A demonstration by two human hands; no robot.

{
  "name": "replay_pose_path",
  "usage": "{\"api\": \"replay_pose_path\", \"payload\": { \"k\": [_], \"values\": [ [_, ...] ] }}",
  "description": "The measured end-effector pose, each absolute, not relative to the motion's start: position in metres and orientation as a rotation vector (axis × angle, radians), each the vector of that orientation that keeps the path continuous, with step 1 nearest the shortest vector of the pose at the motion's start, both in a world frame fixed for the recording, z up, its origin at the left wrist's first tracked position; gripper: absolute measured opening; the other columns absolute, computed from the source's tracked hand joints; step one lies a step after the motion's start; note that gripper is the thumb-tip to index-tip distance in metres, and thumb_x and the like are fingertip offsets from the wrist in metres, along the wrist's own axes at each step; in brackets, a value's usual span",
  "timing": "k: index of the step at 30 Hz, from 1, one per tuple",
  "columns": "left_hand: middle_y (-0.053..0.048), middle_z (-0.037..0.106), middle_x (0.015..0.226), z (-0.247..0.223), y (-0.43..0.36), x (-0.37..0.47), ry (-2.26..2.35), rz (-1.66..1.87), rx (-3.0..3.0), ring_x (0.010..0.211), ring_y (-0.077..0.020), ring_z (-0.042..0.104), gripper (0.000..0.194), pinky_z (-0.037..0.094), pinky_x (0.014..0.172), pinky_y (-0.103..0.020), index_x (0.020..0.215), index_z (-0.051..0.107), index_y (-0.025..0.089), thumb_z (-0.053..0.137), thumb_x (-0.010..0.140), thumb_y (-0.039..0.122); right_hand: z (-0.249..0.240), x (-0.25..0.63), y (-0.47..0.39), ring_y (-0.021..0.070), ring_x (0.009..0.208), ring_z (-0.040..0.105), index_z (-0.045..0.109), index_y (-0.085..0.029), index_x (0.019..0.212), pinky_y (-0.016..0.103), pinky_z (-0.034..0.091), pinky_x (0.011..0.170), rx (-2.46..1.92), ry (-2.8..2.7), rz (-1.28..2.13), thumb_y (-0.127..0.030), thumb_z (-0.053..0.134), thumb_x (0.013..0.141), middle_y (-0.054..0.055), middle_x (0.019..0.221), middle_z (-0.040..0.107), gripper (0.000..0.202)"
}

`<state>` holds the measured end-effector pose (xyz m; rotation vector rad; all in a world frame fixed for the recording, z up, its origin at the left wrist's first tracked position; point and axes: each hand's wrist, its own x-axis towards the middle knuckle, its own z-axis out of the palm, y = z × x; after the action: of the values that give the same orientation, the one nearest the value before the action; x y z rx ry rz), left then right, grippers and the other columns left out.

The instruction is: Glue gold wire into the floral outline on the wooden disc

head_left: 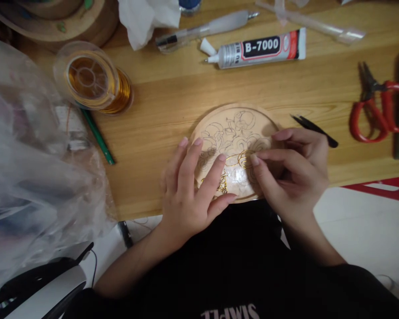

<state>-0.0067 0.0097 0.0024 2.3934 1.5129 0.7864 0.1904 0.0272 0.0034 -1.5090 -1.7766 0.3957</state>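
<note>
A round wooden board (231, 133) with a pencilled flower pattern lies at the table's front edge. Across its left side my left hand (194, 186) rests with fingers spread, holding nothing. My right hand (292, 168) pinches a bent piece of gold wire (243, 159) between thumb and index finger, just over the drawing. Shaped gold wire (223, 182) lies on the board, partly hidden under my left hand. A shiny clear patch (238, 174) shows on the board between the hands; what it is, I cannot make out.
A spool of gold wire (119, 91) and green pencil (96, 135) lie left. Behind the board are a B-7000 glue tube (259, 49) and a pen (216, 25). Black tweezers (315, 130) and red-handled cutters (372, 110) lie right. A clear plastic bag (36, 146) covers the left edge.
</note>
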Motion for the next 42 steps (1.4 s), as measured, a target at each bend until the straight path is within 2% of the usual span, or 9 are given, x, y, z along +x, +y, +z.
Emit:
{"api": "replay_pose_path", "payload": {
  "k": [4, 13, 18, 25, 30, 36, 42],
  "values": [
    [-0.021, 0.047, 0.143, 0.0015, 0.0102, -0.0061, 1.504, 0.763, 2.414, 0.14, -0.0394, 0.04, 0.054, 0.037, 0.114, -0.055, 0.131, 0.059, 0.015, 0.05, 0.096, 0.055, 0.0013, 0.1903, 0.0274, 0.0272, 0.105, 0.061, 0.07, -0.022, 0.09, 0.048, 0.055, 0.084, -1.491, -1.761, 0.383, -0.016, 0.076, 0.076, 0.009, 0.109, 0.057, 0.017],
    [-0.021, 0.048, 0.143, 0.0032, 0.0097, -0.0057, 1.509, 0.751, 2.389, 0.14, -0.0389, 0.041, 0.051, 0.038, 0.112, -0.055, 0.132, 0.057, 0.014, 0.057, 0.095, 0.049, 0.0038, 0.1892, 0.0291, 0.0243, 0.103, 0.06, 0.068, -0.025, 0.088, 0.046, 0.054, 0.085, -1.514, -1.734, 0.397, -0.022, 0.074, 0.08, 0.007, 0.106, 0.058, 0.01],
    [-0.023, 0.049, 0.141, 0.0028, 0.0101, -0.0054, 1.508, 0.754, 2.404, 0.138, -0.0389, 0.043, 0.049, 0.04, 0.111, -0.055, 0.131, 0.058, 0.012, 0.057, 0.095, 0.045, 0.005, 0.189, 0.0295, 0.0247, 0.102, 0.06, 0.068, -0.025, 0.089, 0.047, 0.054, 0.085, -1.515, -1.736, 0.408, -0.019, 0.075, 0.079, 0.008, 0.107, 0.058, 0.013],
    [-0.02, 0.048, 0.143, 0.0023, 0.0107, -0.0056, 1.498, 0.754, 2.403, 0.139, -0.0383, 0.042, 0.044, 0.04, 0.111, -0.055, 0.129, 0.06, 0.014, 0.056, 0.096, 0.043, 0.0041, 0.1893, 0.0296, 0.0251, 0.101, 0.06, 0.068, -0.023, 0.087, 0.047, 0.054, 0.083, -1.506, -1.76, 0.392, -0.017, 0.074, 0.078, 0.008, 0.106, 0.057, 0.012],
    [-0.019, 0.045, 0.145, 0.0038, 0.0111, -0.0049, 1.474, 0.689, 2.42, 0.14, -0.0396, 0.039, 0.047, 0.039, 0.111, -0.056, 0.131, 0.06, 0.017, 0.055, 0.096, 0.047, 0.0037, 0.1896, 0.0279, 0.0256, 0.104, 0.06, 0.069, -0.024, 0.09, 0.048, 0.054, 0.086, -1.53, -1.756, 0.409, -0.017, 0.074, 0.079, 0.009, 0.109, 0.058, 0.014],
    [-0.016, 0.043, 0.151, 0.0018, 0.0099, -0.002, 1.525, 0.672, 2.426, 0.141, -0.0395, 0.038, 0.047, 0.035, 0.113, -0.055, 0.128, 0.063, 0.021, 0.054, 0.095, 0.053, 0.0021, 0.1906, 0.0291, 0.0269, 0.1, 0.061, 0.069, -0.022, 0.088, 0.048, 0.054, 0.081, -1.501, -1.779, 0.359, -0.018, 0.076, 0.076, 0.008, 0.108, 0.059, 0.015],
    [-0.014, 0.049, 0.147, -0.001, 0.0089, 0.0005, 1.574, 0.705, 2.507, 0.143, -0.0364, 0.038, 0.053, 0.032, 0.115, -0.05, 0.13, 0.062, 0.023, 0.044, 0.097, 0.06, 0.0032, 0.1894, 0.029, 0.0264, 0.104, 0.061, 0.069, -0.026, 0.088, 0.049, 0.054, 0.085, -1.545, -1.759, 0.386, -0.022, 0.074, 0.08, 0.007, 0.108, 0.059, 0.011]
  ]
}}
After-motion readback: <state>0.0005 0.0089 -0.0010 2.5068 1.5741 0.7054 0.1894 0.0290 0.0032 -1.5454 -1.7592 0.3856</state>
